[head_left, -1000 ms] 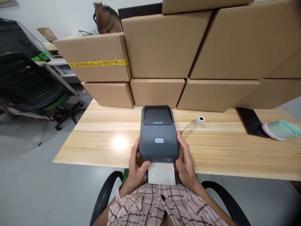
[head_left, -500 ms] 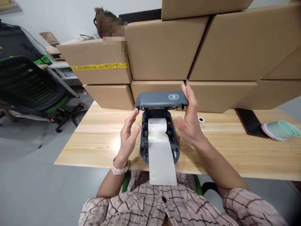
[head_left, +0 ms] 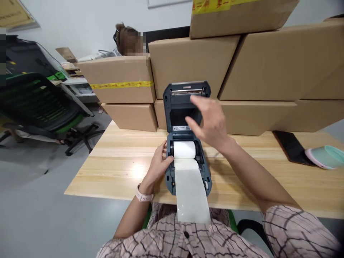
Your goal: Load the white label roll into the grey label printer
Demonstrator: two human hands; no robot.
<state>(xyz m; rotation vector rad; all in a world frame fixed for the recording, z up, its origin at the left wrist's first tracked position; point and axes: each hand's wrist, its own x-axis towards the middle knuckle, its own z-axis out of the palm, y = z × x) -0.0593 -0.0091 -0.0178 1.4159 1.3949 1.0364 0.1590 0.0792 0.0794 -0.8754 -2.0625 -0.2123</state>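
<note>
A dark grey label printer [head_left: 170, 179] stands on the wooden table with its lid [head_left: 168, 107] raised and leaning back. In its bay lies a white label roll [head_left: 184, 149]. A strip of label paper [head_left: 191, 195] runs from the roll over the printer's front and hangs past the table edge. My left hand [head_left: 158, 163] grips the printer's left side, thumb on the rim. My right hand [head_left: 212, 120] is in front of the raised lid, thumb and fingers apart, holding nothing; whether it touches the lid I cannot tell.
Stacked cardboard boxes [head_left: 193, 68] wall off the table's [head_left: 107, 161] far side. A dark phone [head_left: 290, 145] and a mint-green cup [head_left: 325, 156] lie at the right. Left of the table stands an office chair [head_left: 40, 104]. Another person's head [head_left: 129, 39] shows behind the boxes.
The printer lid has swung from partly raised to fully back, showing its inside. My left hand has closed on the printer's side. My right hand has left the lid's right edge and moved before it.
</note>
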